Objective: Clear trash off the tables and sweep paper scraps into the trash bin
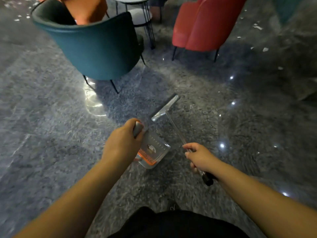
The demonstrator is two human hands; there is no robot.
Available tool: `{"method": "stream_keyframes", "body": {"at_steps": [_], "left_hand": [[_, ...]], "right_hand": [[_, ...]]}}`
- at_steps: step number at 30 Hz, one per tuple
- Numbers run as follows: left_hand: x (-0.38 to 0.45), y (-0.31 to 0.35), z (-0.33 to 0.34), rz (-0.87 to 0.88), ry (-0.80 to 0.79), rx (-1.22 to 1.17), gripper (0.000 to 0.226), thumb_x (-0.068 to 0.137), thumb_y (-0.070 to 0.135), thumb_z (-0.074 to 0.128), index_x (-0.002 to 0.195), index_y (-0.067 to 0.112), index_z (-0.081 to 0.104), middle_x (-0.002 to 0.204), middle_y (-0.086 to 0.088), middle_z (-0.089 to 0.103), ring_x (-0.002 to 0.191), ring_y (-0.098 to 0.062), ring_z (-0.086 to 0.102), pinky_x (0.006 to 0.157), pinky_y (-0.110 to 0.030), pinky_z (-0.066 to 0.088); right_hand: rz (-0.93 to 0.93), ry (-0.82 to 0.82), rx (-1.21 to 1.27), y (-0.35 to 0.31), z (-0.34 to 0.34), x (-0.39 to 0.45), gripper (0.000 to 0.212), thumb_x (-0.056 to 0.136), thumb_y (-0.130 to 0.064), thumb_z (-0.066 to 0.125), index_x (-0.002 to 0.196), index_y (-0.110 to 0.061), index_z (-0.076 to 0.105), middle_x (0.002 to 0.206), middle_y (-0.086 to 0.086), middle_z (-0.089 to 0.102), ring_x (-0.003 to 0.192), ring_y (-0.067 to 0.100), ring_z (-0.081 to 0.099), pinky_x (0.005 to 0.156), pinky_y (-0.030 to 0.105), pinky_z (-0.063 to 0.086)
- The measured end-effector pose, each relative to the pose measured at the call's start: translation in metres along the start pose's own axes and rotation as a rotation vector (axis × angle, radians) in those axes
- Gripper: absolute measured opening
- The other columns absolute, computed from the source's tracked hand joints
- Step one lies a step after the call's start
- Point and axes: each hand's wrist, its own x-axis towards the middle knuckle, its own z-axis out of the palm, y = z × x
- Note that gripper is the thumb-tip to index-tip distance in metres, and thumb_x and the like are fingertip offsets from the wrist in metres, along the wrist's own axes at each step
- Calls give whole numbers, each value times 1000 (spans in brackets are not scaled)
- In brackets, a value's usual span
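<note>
Paper scraps (265, 49), small and white, lie scattered on the glossy grey marble floor (51, 134) at the upper right, beyond the red upholstered armchair (204, 24), with a few more (17, 19) at the far upper left. The left hand (124, 140) is curled round the grey handle with an orange tip of a clear plastic dustpan (155, 152), which hangs tilted just above the floor; an orange comb edge runs along its near side, and a small brownish bit of rubbish (151, 148) sits inside it. The right hand (199, 157) grips the thin pole of a broom (164, 108), near the pole's black end cap; the pole slants up and away to a silvery-grey head blurred by motion, low over the floor just beyond the dustpan and apart from it. A teal fabric armchair on thin black legs (96, 47) stands ahead on the left, with an orange seat (85, 9) behind it. Between the teal and red chairs is a small round side table with black wire legs (139, 16), of which only the lower shelf and an edge of the tabletop show. Dark clothing (171, 224) fills the bottom edge.
</note>
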Motion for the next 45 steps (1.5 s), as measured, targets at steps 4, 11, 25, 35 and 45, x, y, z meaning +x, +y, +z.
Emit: {"method": "stream_keyframes", "body": {"at_steps": [4, 11, 25, 35, 45], "left_hand": [[40, 39, 16, 81, -49, 33, 23, 97, 38, 53, 115, 24, 57, 97, -7, 68, 82, -30, 59, 70, -40, 49], [141, 92, 48, 214, -140, 39, 24, 95, 33, 58, 116, 23, 56, 97, -8, 68, 82, -29, 59, 69, -40, 50], [326, 248, 137, 522, -322, 60, 21, 95, 31, 58, 112, 19, 57, 90, -10, 66, 80, -32, 59, 64, -40, 46], [445, 414, 244, 541, -297, 68, 15, 95, 28, 59, 105, 19, 56, 79, 1, 52, 69, -23, 45, 60, -34, 36], [554, 555, 306, 611, -275, -4, 22, 95, 22, 57, 115, 19, 50, 74, -5, 58, 64, -28, 54, 55, -38, 42]], "right_hand": [[18, 67, 82, 2, -35, 13, 30, 99, -8, 46, 128, -14, 51, 109, 8, 57, 52, 16, 49, 45, 27, 43], [75, 213, 179, -7, -97, 63, 28, 98, -9, 49, 124, -17, 55, 104, 7, 58, 53, 16, 51, 47, 27, 43], [155, 501, 381, -18, -252, 154, 28, 96, -7, 51, 122, -19, 56, 112, 6, 60, 56, 10, 49, 36, 14, 35], [161, 558, 380, -5, -461, 245, 29, 95, -8, 51, 121, -19, 57, 110, 3, 60, 57, 16, 54, 46, 24, 42], [136, 584, 427, -19, -627, 338, 25, 94, -5, 53, 111, -23, 57, 122, 3, 58, 64, 15, 55, 46, 25, 43]]}}
